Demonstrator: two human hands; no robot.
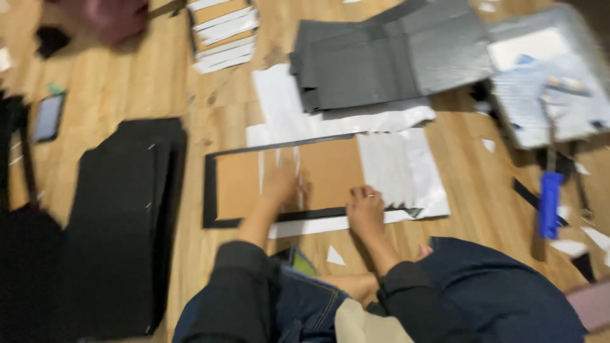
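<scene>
— Now, where do your hands sit?

— Your left hand (281, 184) lies flat and spread on the brown cardboard panel (289, 174), pressing it down near its middle. Your right hand (365, 213) is curled at the panel's lower edge, fingertips pinching or pressing the black border strip (318, 215) there; motion blur hides whether it actually grips anything.

— And the panel itself?

— It rests on the wooden floor (127, 76) right in front of your knees, lying over white paper sheets (400, 168). Black edging frames its left side and bottom. The top edge shows a thin dark line. The right side looks unfinished, with a loose end of strip trailing past your right hand.

— How far along does it look?

— Roughly midway on this piece, by my reading: two sides bordered, the rest open. A stack of grey boards (381, 57) waits beyond it, and a pile of black sheets (121, 216) sits to your left.

— Anything else close by?

— A blue-handled tool (550, 203) lies well to your right, below a grey tray (546, 76). A phone (47, 117) rests far left. White paper scraps (335, 256) dot the floor.
</scene>
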